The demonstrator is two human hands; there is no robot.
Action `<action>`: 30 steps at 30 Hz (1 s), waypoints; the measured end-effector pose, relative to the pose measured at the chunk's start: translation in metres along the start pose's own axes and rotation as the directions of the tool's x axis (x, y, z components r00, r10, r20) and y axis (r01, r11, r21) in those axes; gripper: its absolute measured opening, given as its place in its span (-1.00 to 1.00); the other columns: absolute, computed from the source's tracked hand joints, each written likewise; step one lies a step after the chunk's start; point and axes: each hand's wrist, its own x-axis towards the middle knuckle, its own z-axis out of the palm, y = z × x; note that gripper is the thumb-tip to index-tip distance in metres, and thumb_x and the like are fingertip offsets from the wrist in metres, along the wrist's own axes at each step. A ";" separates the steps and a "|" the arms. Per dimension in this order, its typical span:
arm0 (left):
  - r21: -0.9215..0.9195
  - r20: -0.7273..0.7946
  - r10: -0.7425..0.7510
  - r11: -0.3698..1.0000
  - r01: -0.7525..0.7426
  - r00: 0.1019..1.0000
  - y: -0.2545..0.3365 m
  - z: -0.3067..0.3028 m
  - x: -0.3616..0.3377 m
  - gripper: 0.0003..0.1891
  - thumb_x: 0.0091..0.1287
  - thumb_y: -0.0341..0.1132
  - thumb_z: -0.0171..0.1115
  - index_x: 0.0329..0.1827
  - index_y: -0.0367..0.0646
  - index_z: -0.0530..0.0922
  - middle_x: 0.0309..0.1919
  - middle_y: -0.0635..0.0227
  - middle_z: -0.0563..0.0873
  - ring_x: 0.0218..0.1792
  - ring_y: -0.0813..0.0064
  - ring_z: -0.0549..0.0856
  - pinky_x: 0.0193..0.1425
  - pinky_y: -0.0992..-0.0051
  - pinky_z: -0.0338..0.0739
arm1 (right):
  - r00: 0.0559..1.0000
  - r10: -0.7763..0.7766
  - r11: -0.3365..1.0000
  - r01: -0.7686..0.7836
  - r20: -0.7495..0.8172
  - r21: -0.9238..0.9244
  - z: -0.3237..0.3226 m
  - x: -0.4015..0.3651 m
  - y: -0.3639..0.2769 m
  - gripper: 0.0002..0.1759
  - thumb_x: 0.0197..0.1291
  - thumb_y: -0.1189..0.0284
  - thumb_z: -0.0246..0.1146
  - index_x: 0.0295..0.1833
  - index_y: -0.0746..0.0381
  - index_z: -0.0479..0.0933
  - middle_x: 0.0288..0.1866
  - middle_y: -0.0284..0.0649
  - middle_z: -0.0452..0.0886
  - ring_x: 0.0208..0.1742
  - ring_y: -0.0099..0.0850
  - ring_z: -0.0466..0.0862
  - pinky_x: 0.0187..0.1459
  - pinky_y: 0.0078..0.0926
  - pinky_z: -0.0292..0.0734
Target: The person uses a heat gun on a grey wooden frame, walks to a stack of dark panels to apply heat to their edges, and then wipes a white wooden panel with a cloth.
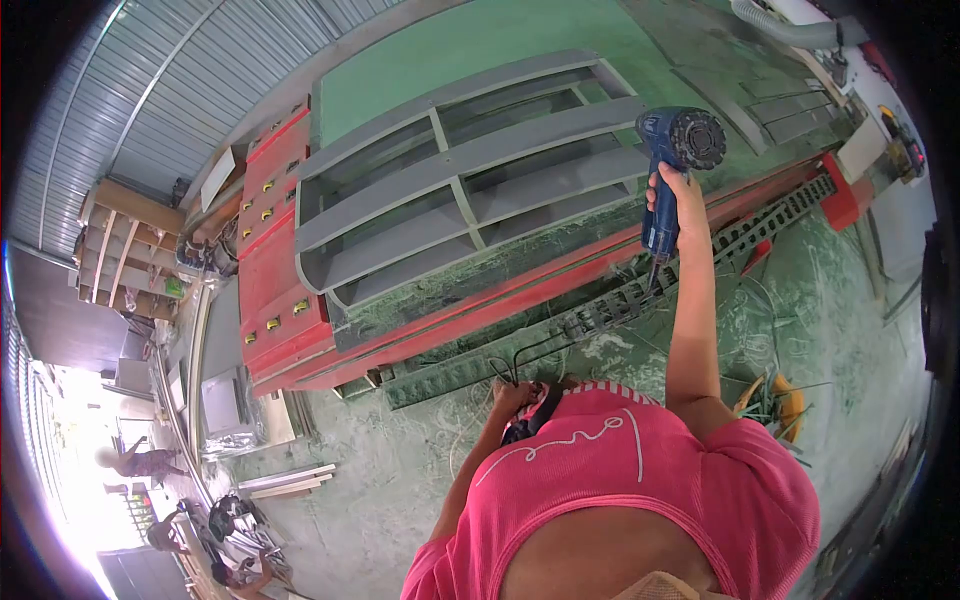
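Note:
My right hand (680, 200) is wrapped round the handle of a blue heat gun (662, 160), held up at the near right corner of a grey slatted frame (440, 160). The gun's round black vented end faces right. My left hand (512, 397) is low by my waist, its fingers closed round a black cord (535, 350); part of the hand is hidden by dark material. The grey frame, with long curved slats and cross pieces, lies on a green-topped machine bed. Nothing else touches my right hand.
A red rail (470, 318) and a black cable chain (600, 310) run along the bed's near side. Red cabinets (275, 270) stand left. A yellow container (788, 405) with scraps sits on the floor at right. Other people (145, 460) are at far left.

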 end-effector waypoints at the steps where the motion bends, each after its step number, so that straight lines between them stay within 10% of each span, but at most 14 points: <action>1: -0.001 0.001 0.001 1.000 -0.001 1.000 -0.003 -0.001 0.002 -0.75 0.26 -0.28 0.03 -0.24 -0.30 0.58 -0.43 0.26 0.65 -0.46 0.48 0.61 -0.39 0.53 0.50 | 1.000 -0.001 1.000 0.001 -0.005 0.003 0.001 -0.002 -0.001 -0.66 -0.01 0.25 0.30 -0.22 0.15 0.35 -0.48 -0.33 0.45 -0.56 -0.53 0.49 -0.54 -0.57 0.41; 4: 0.215 0.084 0.225 0.947 -0.238 0.971 -0.007 -0.001 0.003 -0.69 0.20 -0.27 0.02 -0.35 -0.42 0.56 -0.49 0.15 0.63 -0.50 0.34 0.66 -0.38 0.44 0.57 | 1.000 -0.006 1.000 0.006 -0.008 0.004 0.003 -0.007 -0.001 -0.66 -0.01 0.25 0.30 -0.22 0.15 0.34 -0.48 -0.33 0.45 -0.56 -0.53 0.49 -0.54 -0.57 0.41; 10: -0.028 0.116 -0.034 0.999 0.038 0.993 -0.010 -0.008 0.004 -0.72 0.25 -0.27 0.01 -0.24 -0.34 0.57 -0.43 0.25 0.64 -0.47 0.50 0.58 -0.41 0.54 0.47 | 1.000 -0.011 1.000 0.011 -0.013 -0.006 0.005 -0.016 -0.002 -0.64 -0.01 0.25 0.31 -0.20 0.16 0.34 -0.48 -0.33 0.45 -0.56 -0.53 0.50 -0.54 -0.56 0.43; 12: 0.452 0.231 0.387 0.769 -0.451 0.892 -0.043 -0.024 0.027 -0.71 0.25 -0.28 -0.01 -0.23 -0.37 0.55 -0.43 0.24 0.64 -0.48 0.51 0.57 -0.42 0.57 0.45 | 1.000 -0.017 1.000 0.017 -0.021 -0.014 0.005 -0.018 -0.001 -0.64 -0.01 0.25 0.31 -0.20 0.16 0.33 -0.48 -0.33 0.45 -0.56 -0.53 0.50 -0.54 -0.56 0.43; 13: 0.453 0.232 0.388 0.769 -0.452 0.892 -0.028 -0.017 0.014 -0.71 0.25 -0.28 -0.01 -0.23 -0.37 0.55 -0.43 0.24 0.64 -0.48 0.51 0.57 -0.42 0.57 0.45 | 1.000 -0.013 1.000 0.013 -0.021 -0.017 0.004 -0.018 0.001 -0.64 -0.01 0.25 0.31 -0.20 0.16 0.33 -0.48 -0.33 0.45 -0.56 -0.53 0.50 -0.54 -0.56 0.43; 15: -0.055 0.022 -0.046 0.997 0.047 0.999 0.023 0.007 -0.033 -0.72 0.25 -0.29 0.00 -0.24 -0.36 0.56 -0.43 0.25 0.63 -0.48 0.52 0.56 -0.42 0.59 0.43 | 1.000 -0.008 1.000 0.008 -0.024 -0.020 0.003 -0.020 0.002 -0.64 -0.01 0.25 0.31 -0.20 0.16 0.33 -0.48 -0.33 0.45 -0.56 -0.53 0.50 -0.54 -0.56 0.43; 30: -0.095 0.038 0.019 0.995 -0.015 0.999 0.004 0.007 -0.025 -0.78 0.24 -0.36 -0.03 -0.32 -0.32 0.56 -0.50 0.30 0.60 -0.58 0.54 0.52 -0.53 0.58 0.39 | 0.999 -0.007 0.999 0.006 -0.037 -0.036 -0.002 -0.031 0.008 -0.64 -0.03 0.24 0.31 -0.21 0.17 0.35 -0.49 -0.33 0.46 -0.56 -0.53 0.51 -0.52 -0.54 0.44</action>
